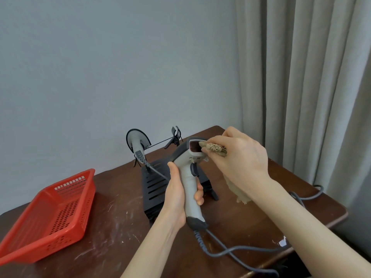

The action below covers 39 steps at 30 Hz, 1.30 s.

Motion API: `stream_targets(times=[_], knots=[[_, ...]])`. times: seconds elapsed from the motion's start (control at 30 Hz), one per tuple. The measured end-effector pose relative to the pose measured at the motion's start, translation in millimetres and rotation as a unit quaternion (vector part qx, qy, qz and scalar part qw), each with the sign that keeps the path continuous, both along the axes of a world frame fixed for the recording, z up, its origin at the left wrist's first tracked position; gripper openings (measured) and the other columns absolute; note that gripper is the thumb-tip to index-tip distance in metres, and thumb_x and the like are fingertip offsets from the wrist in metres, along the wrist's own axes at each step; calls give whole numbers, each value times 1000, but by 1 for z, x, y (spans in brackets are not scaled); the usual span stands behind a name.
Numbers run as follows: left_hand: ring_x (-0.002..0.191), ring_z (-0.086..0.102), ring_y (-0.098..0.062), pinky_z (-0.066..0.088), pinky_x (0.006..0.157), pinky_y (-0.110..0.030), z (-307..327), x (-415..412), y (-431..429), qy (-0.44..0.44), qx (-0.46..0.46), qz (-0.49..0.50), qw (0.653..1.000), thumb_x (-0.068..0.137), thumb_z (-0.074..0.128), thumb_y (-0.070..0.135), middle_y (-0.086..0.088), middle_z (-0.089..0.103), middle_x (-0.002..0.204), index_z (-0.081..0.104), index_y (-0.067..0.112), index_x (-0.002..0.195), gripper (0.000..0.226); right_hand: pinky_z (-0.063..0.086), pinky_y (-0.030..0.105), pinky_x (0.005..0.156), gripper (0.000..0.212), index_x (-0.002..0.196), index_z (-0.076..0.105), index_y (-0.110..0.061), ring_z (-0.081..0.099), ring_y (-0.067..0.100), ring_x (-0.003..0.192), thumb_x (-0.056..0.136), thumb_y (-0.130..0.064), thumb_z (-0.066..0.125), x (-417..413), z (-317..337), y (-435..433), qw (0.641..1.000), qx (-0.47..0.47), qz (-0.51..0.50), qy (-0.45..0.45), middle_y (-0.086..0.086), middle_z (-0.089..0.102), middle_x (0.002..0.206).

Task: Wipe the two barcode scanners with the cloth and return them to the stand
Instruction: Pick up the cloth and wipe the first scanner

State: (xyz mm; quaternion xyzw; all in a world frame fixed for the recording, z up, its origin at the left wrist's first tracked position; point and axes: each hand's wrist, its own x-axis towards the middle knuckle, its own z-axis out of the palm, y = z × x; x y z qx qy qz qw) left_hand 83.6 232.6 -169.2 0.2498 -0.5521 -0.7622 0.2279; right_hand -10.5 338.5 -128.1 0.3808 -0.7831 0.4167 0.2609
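Grey scanner (pixel 189 188) is gripped by its handle in the left hand (pixel 174 199) above the desk (pixel 112 217), a beige cloth (pixel 215 147) pinched in the right hand (pixel 241 161) is pressed to its scan window, and the second scanner (pixel 137 140) is seated on the black stand (pixel 154 183).

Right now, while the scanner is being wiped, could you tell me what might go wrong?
1. The cable of the held scanner lies in loose loops under both forearms; a snag could jerk it from the left hand.
2. The second scanner sits in the stand just behind, its lead passing close to the left hand, so a tug might unseat it.
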Motion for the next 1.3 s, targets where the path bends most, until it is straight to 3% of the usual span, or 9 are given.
stream_targets(times=[0.07, 0.17, 0.27, 0.43, 0.7, 0.93, 1.13, 1.3], knots=[[35, 35, -17, 34, 35, -23, 0, 0, 0, -1, -2, 0, 1000, 67, 31, 75, -9, 42, 47, 57, 6, 53, 76, 20, 13, 46, 2, 78, 72, -29, 43, 15, 61, 76, -28, 72, -1, 1, 0, 999, -5, -22, 26, -9, 45, 67], [34, 35, -17, 35, 35, -24, -1, 0, 0, -1, -7, -4, 1000, 68, 31, 75, -9, 42, 48, 57, 6, 51, 76, 23, 15, 44, 10, 75, 70, -26, 49, 19, 58, 69, -18, 72, 0, 2, 0, 999, 0, -22, 37, -8, 53, 64], [34, 36, -18, 35, 36, -25, -2, 0, 2, -8, -14, -11, 1000, 68, 28, 76, -10, 41, 48, 59, 8, 48, 77, 31, 21, 41, 9, 71, 66, -25, 50, 19, 56, 68, -18, 71, 0, 4, 0, 999, 2, -34, 42, -7, 56, 61], [34, 35, -18, 35, 36, -24, -3, 0, 2, -14, -10, -15, 1000, 70, 28, 77, -9, 39, 43, 56, 5, 51, 79, 33, 24, 38, 6, 64, 66, -24, 48, 20, 54, 67, -19, 66, 0, 5, -6, 997, -15, -36, 64, -4, 52, 57], [32, 37, -16, 35, 34, -23, -2, 1, -1, -14, 1, -24, 1000, 69, 29, 76, -8, 43, 43, 53, 4, 60, 76, 37, 25, 38, 12, 69, 71, -28, 50, 20, 57, 68, -19, 63, 7, 10, -11, 992, -66, 12, 102, -5, 54, 62], [33, 38, -15, 35, 33, -22, 1, 2, -3, 0, 20, -17, 1000, 67, 34, 74, -9, 47, 51, 55, 4, 66, 73, 32, 22, 41, 15, 72, 72, -30, 48, 20, 59, 65, -18, 65, -1, 15, -6, 980, -33, 79, 180, -5, 53, 64], [33, 37, -16, 35, 34, -22, 4, -1, -2, 0, 13, -31, 999, 65, 33, 76, -11, 42, 53, 60, 8, 49, 75, 36, 25, 39, 8, 71, 70, -28, 51, 19, 60, 67, -22, 65, -1, 16, -6, 990, -69, 23, 123, -6, 54, 65], [33, 37, -16, 35, 34, -21, 7, 0, -2, -6, 7, -37, 999, 67, 32, 76, -11, 42, 52, 60, 9, 48, 75, 35, 25, 40, 9, 70, 70, -25, 49, 19, 59, 68, -22, 62, 2, 14, -10, 989, -88, 18, 117, -6, 55, 64]])
